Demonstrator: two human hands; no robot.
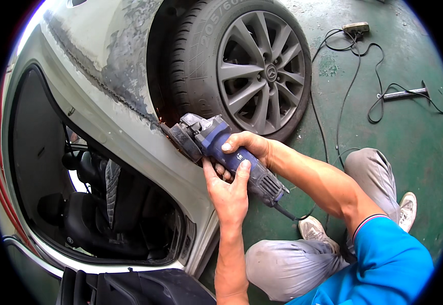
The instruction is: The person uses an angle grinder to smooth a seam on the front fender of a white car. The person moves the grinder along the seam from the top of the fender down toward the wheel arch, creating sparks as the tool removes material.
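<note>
A blue and black angle grinder (221,145) is held at an angle, its guard and head against the edge of a pale car body panel (130,133). Small orange sparks (163,121) fly where the disc meets the panel edge; the disc itself is mostly hidden by the guard. My right hand (252,145) wraps the grinder's body from above, thumb on top. From below, my left hand (227,197) grips it, with the thumb along the side and fingers partly hidden underneath. A black cord (292,216) leaves the grinder's rear end.
Beside the grinder stands the car wheel (267,71) with its tyre. Above the work spot, the panel has a scraped, grey patch (127,56). An open window (114,203) shows dark seats. On the green floor lie cables (339,112), a power strip (356,28) and a T-shaped metal tool (404,93).
</note>
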